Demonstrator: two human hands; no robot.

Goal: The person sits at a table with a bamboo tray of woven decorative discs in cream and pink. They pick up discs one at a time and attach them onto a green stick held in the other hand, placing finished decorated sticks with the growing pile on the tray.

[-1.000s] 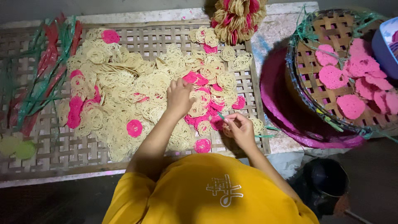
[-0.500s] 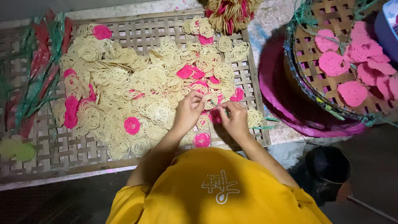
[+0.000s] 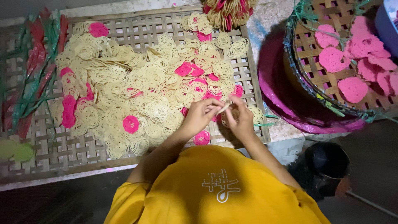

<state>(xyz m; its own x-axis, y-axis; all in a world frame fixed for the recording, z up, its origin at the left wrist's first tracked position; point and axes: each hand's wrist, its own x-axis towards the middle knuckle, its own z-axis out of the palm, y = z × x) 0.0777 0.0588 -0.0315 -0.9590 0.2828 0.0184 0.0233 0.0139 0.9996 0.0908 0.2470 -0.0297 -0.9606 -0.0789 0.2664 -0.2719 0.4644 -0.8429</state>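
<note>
Just right of the frame's centre, the left hand (image 3: pixel 199 117) and the right hand (image 3: pixel 239 120) meet, fingertips pinched together on a small pale-yellow noodle cracker (image 3: pixel 224 108) held between them, just above the near right edge of the flat woven bamboo drying tray (image 3: pixel 41 137). Around the hands the tray carries a wide spread of cream-coloured round lacy crackers (image 3: pixel 124 79), with bright pink round crackers (image 3: pixel 131 124) scattered among them. At the left edge lie red and green plastic strips (image 3: pixel 33 70). A bundled stack of crackers (image 3: pixel 228 12) sits at top centre. At upper right, a round woven basket (image 3: pixel 315 70) holds larger pink crackers (image 3: pixel 352 89), resting over a magenta basin (image 3: pixel 273 95). The person's yellow shirt (image 3: pixel 215 186) fills the bottom centre.
</note>
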